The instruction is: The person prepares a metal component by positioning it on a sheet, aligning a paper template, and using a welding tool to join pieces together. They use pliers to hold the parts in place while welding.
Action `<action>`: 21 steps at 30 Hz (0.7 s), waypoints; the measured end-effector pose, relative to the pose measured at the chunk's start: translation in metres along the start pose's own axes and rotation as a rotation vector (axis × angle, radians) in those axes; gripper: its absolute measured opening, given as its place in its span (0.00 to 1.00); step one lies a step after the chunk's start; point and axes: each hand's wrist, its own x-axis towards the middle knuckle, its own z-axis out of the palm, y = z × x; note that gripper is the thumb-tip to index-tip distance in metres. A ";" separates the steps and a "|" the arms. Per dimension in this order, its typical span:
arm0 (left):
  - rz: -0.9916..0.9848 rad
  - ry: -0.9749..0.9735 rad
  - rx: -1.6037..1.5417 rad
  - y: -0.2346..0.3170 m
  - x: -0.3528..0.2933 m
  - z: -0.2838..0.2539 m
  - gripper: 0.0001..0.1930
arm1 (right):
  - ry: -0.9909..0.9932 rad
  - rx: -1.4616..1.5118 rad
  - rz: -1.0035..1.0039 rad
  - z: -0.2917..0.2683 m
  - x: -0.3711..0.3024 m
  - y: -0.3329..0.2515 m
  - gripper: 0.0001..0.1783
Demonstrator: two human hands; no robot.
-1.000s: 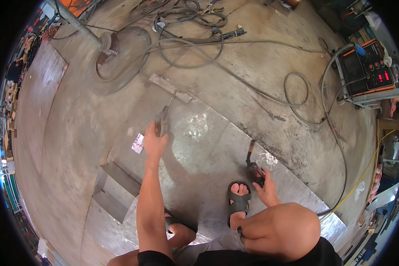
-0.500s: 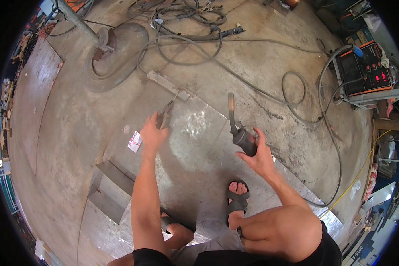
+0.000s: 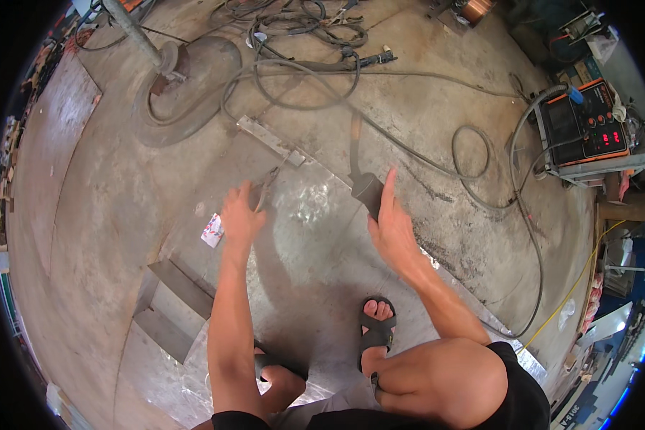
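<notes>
My left hand [image 3: 240, 221] is closed around a slim, dark pliers-like tool [image 3: 266, 188], its narrow end pointing away from me over the metal sheet. Its exact kind is unclear. To the right, my right hand [image 3: 396, 235] grips a dark cylinder-shaped tool [image 3: 368, 192], with the index finger stretched along its side. A long narrow neck with a copper-brown end rises from this tool, smeared by motion. Beneath both hands lies a shiny metal sheet [image 3: 315, 251]. Beside my left wrist is a small white packet [image 3: 212, 231] with coloured marks.
A metal bar [image 3: 269, 140] lies along the sheet's far edge. Coiled cables [image 3: 301, 43] cover the floor beyond, near a round pole base [image 3: 186, 100]. A control box [image 3: 584, 118] with a red display stands at right. A bent metal piece [image 3: 172, 308] lies at left.
My right hand has swung left and slightly farther away with the dark tool, turning so its back shows more. My left hand and the pliers-like tool have shifted slightly left.
</notes>
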 end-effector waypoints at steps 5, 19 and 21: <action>0.078 0.061 0.056 0.000 -0.002 0.004 0.36 | 0.047 0.065 -0.032 0.016 -0.009 0.001 0.46; 0.123 0.012 0.109 0.008 0.010 -0.013 0.32 | -0.261 0.441 -0.011 0.043 0.072 0.031 0.30; 0.120 0.006 0.105 0.008 0.010 -0.011 0.32 | -0.269 0.443 0.017 0.052 0.077 0.033 0.33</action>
